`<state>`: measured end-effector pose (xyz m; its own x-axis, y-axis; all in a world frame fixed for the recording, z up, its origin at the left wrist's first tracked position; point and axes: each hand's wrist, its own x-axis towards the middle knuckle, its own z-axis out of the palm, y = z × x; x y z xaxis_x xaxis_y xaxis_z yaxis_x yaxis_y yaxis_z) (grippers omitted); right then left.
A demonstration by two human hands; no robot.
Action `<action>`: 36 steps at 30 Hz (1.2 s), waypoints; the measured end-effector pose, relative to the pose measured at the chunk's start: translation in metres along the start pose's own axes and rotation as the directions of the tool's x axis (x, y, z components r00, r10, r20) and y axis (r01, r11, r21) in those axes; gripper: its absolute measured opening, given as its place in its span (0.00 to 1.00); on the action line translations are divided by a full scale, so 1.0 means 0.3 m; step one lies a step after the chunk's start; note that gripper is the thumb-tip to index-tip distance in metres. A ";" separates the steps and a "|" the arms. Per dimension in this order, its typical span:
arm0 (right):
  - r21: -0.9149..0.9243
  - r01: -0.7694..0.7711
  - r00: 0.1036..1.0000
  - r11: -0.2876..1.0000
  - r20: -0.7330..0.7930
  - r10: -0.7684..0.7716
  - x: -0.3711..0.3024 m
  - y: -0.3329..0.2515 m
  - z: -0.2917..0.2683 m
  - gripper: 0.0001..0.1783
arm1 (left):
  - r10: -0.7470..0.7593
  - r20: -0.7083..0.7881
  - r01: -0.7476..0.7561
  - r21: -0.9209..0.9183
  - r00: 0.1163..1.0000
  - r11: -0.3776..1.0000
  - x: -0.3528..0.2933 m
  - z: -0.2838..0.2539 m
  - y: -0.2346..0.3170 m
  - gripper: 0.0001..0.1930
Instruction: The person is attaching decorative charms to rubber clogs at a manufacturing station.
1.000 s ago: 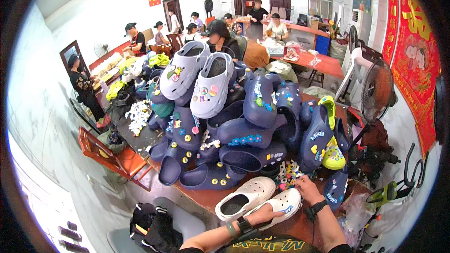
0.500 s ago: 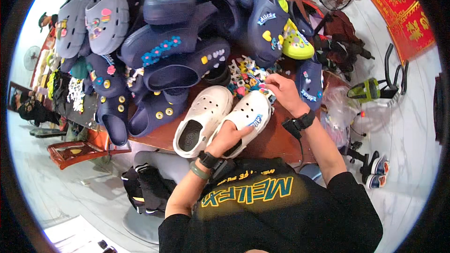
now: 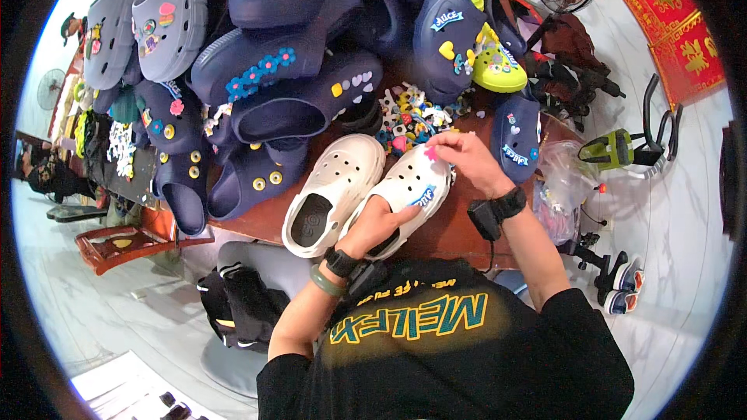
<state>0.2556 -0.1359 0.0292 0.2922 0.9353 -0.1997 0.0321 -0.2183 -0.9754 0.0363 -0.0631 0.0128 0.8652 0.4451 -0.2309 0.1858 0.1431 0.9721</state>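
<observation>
Two white clogs lie side by side at the near edge of the table. My left hand [image 3: 375, 225] grips the right-hand white clog [image 3: 406, 180] near its opening, thumb on the upper and fingers out of sight. That clog carries a blue name-banner charm [image 3: 425, 196]. At its toe, my right hand [image 3: 469, 157] pinches a pink shoe charm [image 3: 432, 154] against the upper; whether it sits in a hole I cannot tell. The left-hand white clog [image 3: 334, 187] shows no charms. Just beyond the toes is a pile of small colourful charms [image 3: 412, 113].
Navy clogs [image 3: 261, 70] with charms are heaped at the back left, beside grey clogs [image 3: 173, 27]. More navy clogs [image 3: 443, 39] and a lime clog [image 3: 496, 62] stand at the back right. A clear plastic bag [image 3: 559, 187] is by the table's right edge.
My right hand has brought the pink charm from beside the charm pile down onto the clog's toe. My left hand keeps its hold on the clog. The whole view has shifted slightly.
</observation>
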 end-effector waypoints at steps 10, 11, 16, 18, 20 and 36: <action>-0.673 0.383 0.867 0.633 0.025 -0.498 -0.024 0.031 0.142 0.08 | 0.018 0.027 -0.017 -0.019 0.999 1.000 0.010 -0.003 -0.009 0.18; -0.671 0.387 0.867 0.632 0.031 -0.498 -0.035 0.020 0.149 0.08 | 0.025 0.027 -0.025 -0.017 0.999 1.000 0.009 -0.002 -0.011 0.18; -0.688 0.436 0.839 0.580 0.076 -0.539 -0.088 0.022 0.144 0.12 | 0.061 0.011 -0.062 0.095 0.998 0.994 -0.020 0.022 0.002 0.18; -0.705 0.453 0.801 0.546 0.052 -0.597 -0.088 0.029 0.142 0.10 | 0.076 0.017 -0.078 0.213 0.997 0.974 -0.025 0.024 -0.014 0.19; -0.661 0.466 0.806 0.588 0.043 -0.590 -0.083 0.030 0.152 0.10 | 0.069 0.032 -0.075 0.237 0.997 0.969 -0.026 0.021 -0.018 0.18; -0.588 0.636 0.747 0.500 0.305 -0.591 0.056 0.041 0.190 0.06 | 0.168 0.036 -0.171 0.132 0.985 0.976 -0.009 0.002 -0.033 0.23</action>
<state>0.2065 -0.1069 0.0084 -0.0924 0.9123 0.3989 0.7642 0.3218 -0.5590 0.0325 -0.0662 0.0039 0.9004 0.4305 -0.0631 0.0952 -0.0534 0.9940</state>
